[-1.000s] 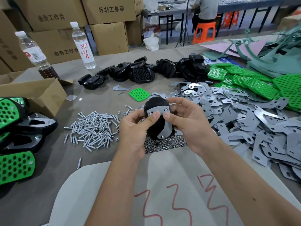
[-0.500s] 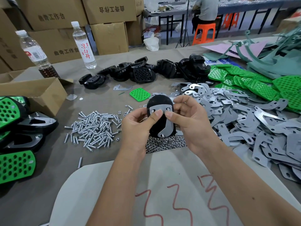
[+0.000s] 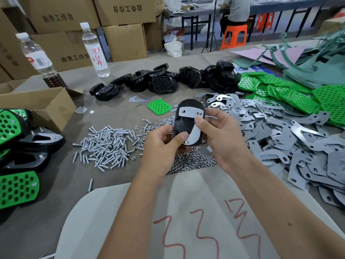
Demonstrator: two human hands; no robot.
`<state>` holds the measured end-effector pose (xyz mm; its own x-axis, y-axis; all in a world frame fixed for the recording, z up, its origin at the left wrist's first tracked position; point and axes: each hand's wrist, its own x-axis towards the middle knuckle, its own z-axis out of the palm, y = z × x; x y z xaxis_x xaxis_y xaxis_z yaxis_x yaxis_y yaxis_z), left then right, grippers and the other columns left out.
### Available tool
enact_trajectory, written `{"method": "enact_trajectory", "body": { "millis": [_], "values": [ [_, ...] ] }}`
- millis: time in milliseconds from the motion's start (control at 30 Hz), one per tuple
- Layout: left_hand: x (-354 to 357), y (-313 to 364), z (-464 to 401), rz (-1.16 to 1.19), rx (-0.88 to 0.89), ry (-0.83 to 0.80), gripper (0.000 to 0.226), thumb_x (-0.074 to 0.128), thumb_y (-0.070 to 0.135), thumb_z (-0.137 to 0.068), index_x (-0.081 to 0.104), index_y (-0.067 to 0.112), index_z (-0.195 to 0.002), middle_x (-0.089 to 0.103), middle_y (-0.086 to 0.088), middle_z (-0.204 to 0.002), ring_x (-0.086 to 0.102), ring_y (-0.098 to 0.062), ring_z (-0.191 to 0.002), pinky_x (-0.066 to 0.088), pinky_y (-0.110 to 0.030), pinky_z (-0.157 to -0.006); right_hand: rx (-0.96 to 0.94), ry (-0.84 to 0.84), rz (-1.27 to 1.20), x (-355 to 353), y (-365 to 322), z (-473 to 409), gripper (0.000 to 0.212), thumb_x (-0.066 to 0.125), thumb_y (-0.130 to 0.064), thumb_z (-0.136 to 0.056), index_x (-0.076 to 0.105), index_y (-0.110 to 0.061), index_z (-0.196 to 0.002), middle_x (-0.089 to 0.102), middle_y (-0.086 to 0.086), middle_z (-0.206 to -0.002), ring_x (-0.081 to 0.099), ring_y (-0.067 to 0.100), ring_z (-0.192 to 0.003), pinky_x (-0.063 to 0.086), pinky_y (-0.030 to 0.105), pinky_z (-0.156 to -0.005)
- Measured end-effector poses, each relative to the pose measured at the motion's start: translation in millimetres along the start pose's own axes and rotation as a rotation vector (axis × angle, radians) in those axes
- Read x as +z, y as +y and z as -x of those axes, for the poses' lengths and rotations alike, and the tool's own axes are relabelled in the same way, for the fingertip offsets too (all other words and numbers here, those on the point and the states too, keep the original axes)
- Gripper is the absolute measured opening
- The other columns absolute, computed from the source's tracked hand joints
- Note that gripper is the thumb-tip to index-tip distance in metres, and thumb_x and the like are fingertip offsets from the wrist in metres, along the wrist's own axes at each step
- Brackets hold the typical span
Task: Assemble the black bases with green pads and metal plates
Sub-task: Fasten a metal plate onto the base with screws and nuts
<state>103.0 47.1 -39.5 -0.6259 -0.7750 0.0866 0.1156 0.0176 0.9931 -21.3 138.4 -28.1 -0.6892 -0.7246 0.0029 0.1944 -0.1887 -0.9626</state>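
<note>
**Both hands hold one black base with a metal plate on it**

The left hand [image 3: 160,144] and the right hand [image 3: 222,139] together hold a black base [image 3: 182,126] in the air above the middle of the table [image 3: 115,113]. The base stands between the two hands, nearly upright, with its flat side toward the camera. The left hand grips its lower left part, and the thumb lies across the front near the bottom. The right hand grips the right side, and its thumb presses on the metal plate [image 3: 190,114] that lies on the front of the base. The plate goes across the top of the base and curves down along the right side.

Just under the hands lies a heap of small nuts [image 3: 190,161], and beside it, toward the left, a heap of screws [image 3: 106,144]. Toward the right edge of the table a big pile of loose metal plates [image 3: 280,139] is spread. Behind it, near the far right corner, lie green pads [image 3: 298,98]. One single green pad [image 3: 159,106] lies just behind the held base. More black bases [image 3: 168,81] are piled toward the far edge. At the left edge lie finished pieces with green pads [image 3: 16,187].
</note>
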Motion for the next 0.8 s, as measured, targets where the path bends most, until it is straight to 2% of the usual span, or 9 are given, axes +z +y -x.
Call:
{"method": "enact_trajectory", "body": {
  "millis": [100, 200, 300, 400, 500, 600, 667, 733, 800],
  "values": [
    [0.1, -1.1, -1.1, -0.006, 0.024, 0.057, 0.013, 0.069, 0.005, -0.096, 0.072, 0.017, -0.100, 0.079, -0.007, -0.085, 0.074, -0.023, -0.075, 0.064, -0.036, -0.072, -0.034, -0.079, 0.167, 3.8, 3.4, 1.3, 0.014, 0.065, -0.023, -0.103, 0.073, -0.013, -0.107, 0.079, 0.008, -0.097, 0.076, 0.022, -0.086, 0.062, 0.032, -0.067],
    [0.5, -0.7, 0.2, -0.038, 0.044, 0.077, 0.014, 0.069, 0.006, -0.096, 0.072, 0.018, -0.103, 0.079, -0.011, -0.089, 0.076, -0.028, -0.078, 0.062, -0.032, -0.069, -0.087, -0.080, 0.246, 6.5, 4.8, 2.6, 0.017, 0.061, -0.019, -0.104, 0.072, -0.006, -0.109, 0.076, 0.017, -0.103, 0.073, 0.037, -0.099, 0.062, 0.054, -0.087],
    [1.4, -1.4, 1.4, -0.108, 0.060, 0.089, 0.012, 0.070, 0.008, -0.096, 0.072, 0.017, -0.103, 0.079, -0.009, -0.089, 0.076, -0.030, -0.082, 0.062, -0.038, -0.073, -0.075, -0.083, 0.262, 6.1, 4.3, 1.2, 0.016, 0.060, -0.019, -0.105, 0.067, -0.006, -0.110, 0.075, 0.015, -0.103, 0.076, 0.028, -0.093, 0.065, 0.043, -0.080],
    [4.7, -2.8, 0.2, -0.148, 0.086, 0.125, 0.009, 0.074, 0.013, -0.094, 0.073, 0.021, -0.098, 0.077, 0.000, -0.079, 0.073, -0.014, -0.068, 0.056, -0.023, -0.062, -0.125, -0.051, 0.381, 4.1, 5.1, -0.2, 0.013, 0.058, -0.022, -0.106, 0.066, -0.012, -0.108, 0.075, 0.007, -0.099, 0.075, 0.024, -0.085, 0.061, 0.031, -0.069],
    [16.5, -4.8, 0.1, -0.238, 0.146, 0.210, 0.003, 0.074, 0.022, -0.095, 0.073, 0.020, -0.098, 0.076, 0.003, -0.079, 0.073, -0.013, -0.071, 0.056, -0.027, -0.068, -0.158, 0.018, 0.432, 5.4, 4.6, -1.9, 0.012, 0.054, -0.025, -0.107, 0.062, -0.018, -0.106, 0.072, 0.000, -0.100, 0.070, 0.024, -0.095, 0.060, 0.048, -0.084],
    [26.2, -6.4, -0.4, -0.250, 0.141, 0.353, 0.011, 0.064, 0.026, -0.101, 0.069, 0.018, -0.096, 0.075, 0.002, -0.087, 0.074, -0.018, -0.078, 0.060, -0.040, -0.078, -0.222, 0.155, 0.468, -4.1, 0.2, -9.5, 0.011, 0.051, -0.026, -0.108, 0.058, -0.017, -0.108, 0.069, -0.002, -0.097, 0.067, 0.026, -0.092, 0.056, 0.057, -0.086],
    [28.7, -6.1, -3.9, -0.498, 0.204, 0.376, 0.005, 0.068, 0.026, -0.098, 0.069, 0.023, -0.095, 0.072, 0.010, -0.090, 0.070, -0.012, -0.082, 0.057, -0.041, -0.083, -0.262, 0.270, 0.478, -17.3, -5.7, -16.5, 0.013, 0.050, -0.026, -0.109, 0.057, -0.015, -0.110, 0.068, -0.002, -0.098, 0.066, 0.025, -0.088, 0.055, 0.058, -0.083],
    [39.4, -2.8, -8.0, -0.753, 0.274, 0.271, 0.002, 0.073, 0.025, -0.093, 0.073, 0.027, -0.093, 0.072, 0.012, -0.091, 0.066, -0.012, -0.085, 0.054, -0.038, -0.083, -0.309, 0.381, 0.468, -29.9, -9.6, -21.9, 0.011, 0.049, -0.025, -0.109, 0.055, -0.015, -0.110, 0.065, -0.006, -0.096, 0.063, 0.020, -0.082, 0.055, 0.057, -0.081],
    [58.5, -2.7, -14.8, -0.948, 0.295, 0.131, 0.011, 0.076, 0.031, -0.090, 0.076, 0.027, -0.100, 0.072, 0.004, -0.100, 0.064, -0.020, -0.097, 0.051, -0.039, -0.086, -0.340, 0.475, 0.425, -37.8, -10.1, -24.4, 0.007, 0.050, -0.024, -0.109, 0.052, -0.017, -0.107, 0.062, -0.009, -0.093, 0.060, 0.017, -0.080, 0.055, 0.057, -0.080]
  ]
}}
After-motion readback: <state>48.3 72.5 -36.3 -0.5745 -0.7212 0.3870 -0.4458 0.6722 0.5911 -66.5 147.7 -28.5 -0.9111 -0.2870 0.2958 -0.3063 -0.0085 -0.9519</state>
